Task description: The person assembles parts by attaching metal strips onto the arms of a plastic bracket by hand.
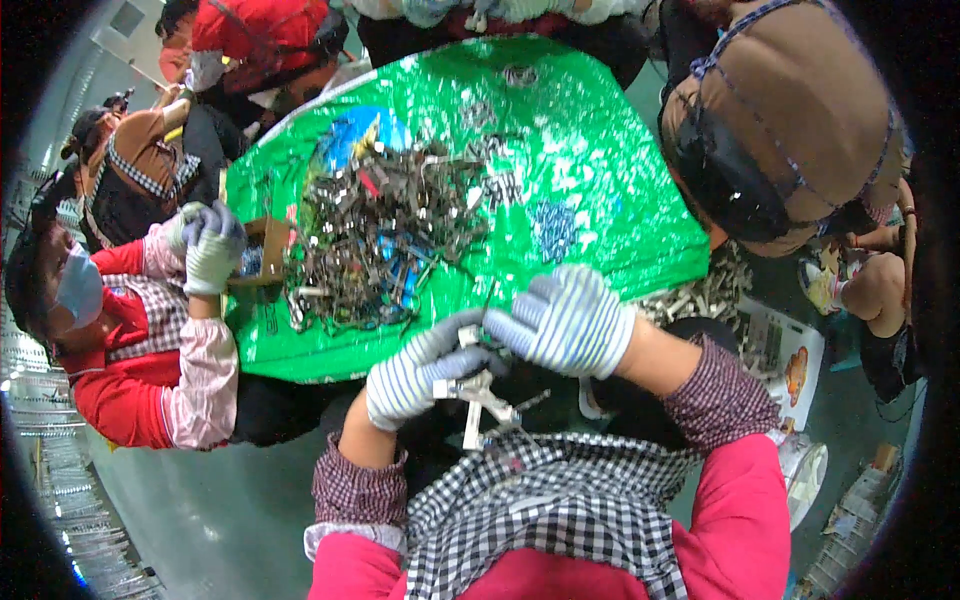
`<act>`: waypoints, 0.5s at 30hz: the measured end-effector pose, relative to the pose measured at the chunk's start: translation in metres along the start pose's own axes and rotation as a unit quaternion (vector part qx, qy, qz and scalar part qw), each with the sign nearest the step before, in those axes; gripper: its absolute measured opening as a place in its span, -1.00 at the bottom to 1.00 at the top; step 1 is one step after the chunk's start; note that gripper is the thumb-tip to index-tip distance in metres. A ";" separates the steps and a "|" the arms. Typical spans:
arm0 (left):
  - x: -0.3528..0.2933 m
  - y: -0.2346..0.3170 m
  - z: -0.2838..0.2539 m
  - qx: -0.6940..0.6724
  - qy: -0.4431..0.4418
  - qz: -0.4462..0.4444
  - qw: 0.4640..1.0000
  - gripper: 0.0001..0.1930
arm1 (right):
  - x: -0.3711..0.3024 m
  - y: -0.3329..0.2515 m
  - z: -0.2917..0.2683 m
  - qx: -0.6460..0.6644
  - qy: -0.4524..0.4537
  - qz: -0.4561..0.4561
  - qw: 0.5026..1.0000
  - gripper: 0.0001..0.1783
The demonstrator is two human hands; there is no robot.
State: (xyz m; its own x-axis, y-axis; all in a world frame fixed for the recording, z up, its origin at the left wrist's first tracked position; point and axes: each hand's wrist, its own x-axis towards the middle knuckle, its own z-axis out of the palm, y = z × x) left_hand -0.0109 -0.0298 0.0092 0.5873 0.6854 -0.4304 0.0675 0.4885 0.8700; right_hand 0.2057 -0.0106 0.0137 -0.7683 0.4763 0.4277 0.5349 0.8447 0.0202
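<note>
My left hand [420, 375], in a grey-and-white striped glove, is closed around a white branched part [475, 405] with short arms, just above my checked apron. My right hand [570, 325], gloved the same way, has its fingers pressed together close to the left fingertips. What it pinches is hidden by the fingers. A thin dark strip [490, 295] sticks up near the fingertips of both hands. Beyond them, a large heap of dark and silvery metal pieces [390, 225] lies on a green plastic sheet [640, 170].
A pile of small blue pieces [555, 230] lies right of the heap. By a gloved co-worker [130, 350] on the left stands a small cardboard box [262, 250]. Pale pieces [710, 290] are piled beyond the sheet's right edge. Other people sit around the sheet.
</note>
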 end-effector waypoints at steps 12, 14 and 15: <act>0.005 -0.022 0.008 0.075 -0.057 -0.014 0.995 -0.59 | -0.023 -0.013 0.013 0.075 -0.018 0.008 0.997 -0.80; 0.006 -0.022 0.009 0.087 -0.050 0.012 0.995 -0.56 | -0.023 -0.014 0.012 0.088 -0.039 0.030 0.995 -0.83; 0.007 -0.024 0.008 0.087 -0.050 0.012 0.995 -0.56 | -0.022 -0.014 0.011 0.088 -0.038 0.030 0.995 -0.83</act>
State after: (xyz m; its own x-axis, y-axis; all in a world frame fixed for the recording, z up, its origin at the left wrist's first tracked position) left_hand -0.0024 -0.0413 -0.0131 0.6671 0.6340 -0.3913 0.1865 0.3663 0.9116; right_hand 0.2112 -0.0297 -0.0056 -0.7645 0.5392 0.3534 0.5163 0.8403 -0.1653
